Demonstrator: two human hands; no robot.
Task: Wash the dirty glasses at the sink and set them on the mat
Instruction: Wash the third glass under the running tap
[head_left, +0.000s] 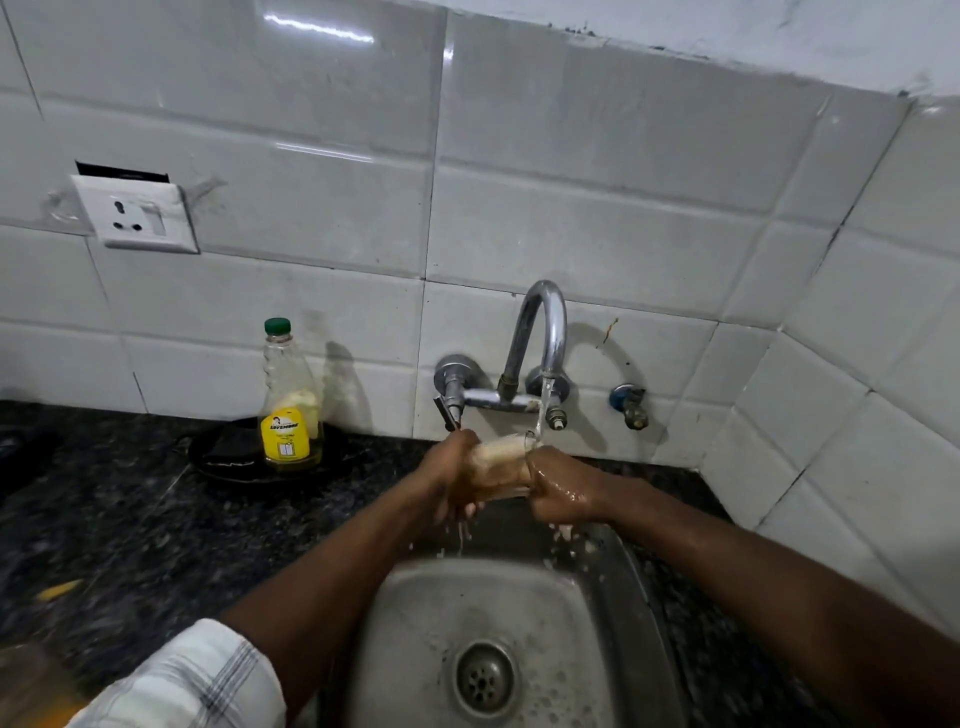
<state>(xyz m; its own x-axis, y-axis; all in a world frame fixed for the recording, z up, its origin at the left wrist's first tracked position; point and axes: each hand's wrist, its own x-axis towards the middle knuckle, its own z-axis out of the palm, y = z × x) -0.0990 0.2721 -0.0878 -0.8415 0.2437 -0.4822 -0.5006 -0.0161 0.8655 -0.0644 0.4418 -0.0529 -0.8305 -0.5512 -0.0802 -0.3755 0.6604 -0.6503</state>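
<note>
Head view: left hand (451, 480) and right hand (562, 493) both grip glass (501, 456) under tap (543, 322).

One glass (501, 457). Two hands: the left hand (451, 480) and the right hand (562, 494). One tap (540, 332), with one small valve (631, 406) to its right. One sink (415, 623) with one drain (484, 678). One green-capped bottle (288, 410) left of centre. One wall socket (136, 218) at upper left.

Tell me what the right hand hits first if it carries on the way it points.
Probably the left hand: the right hand points leftward along the glass both grip, and the left hand holds its far end. Depth is unclear.
</note>
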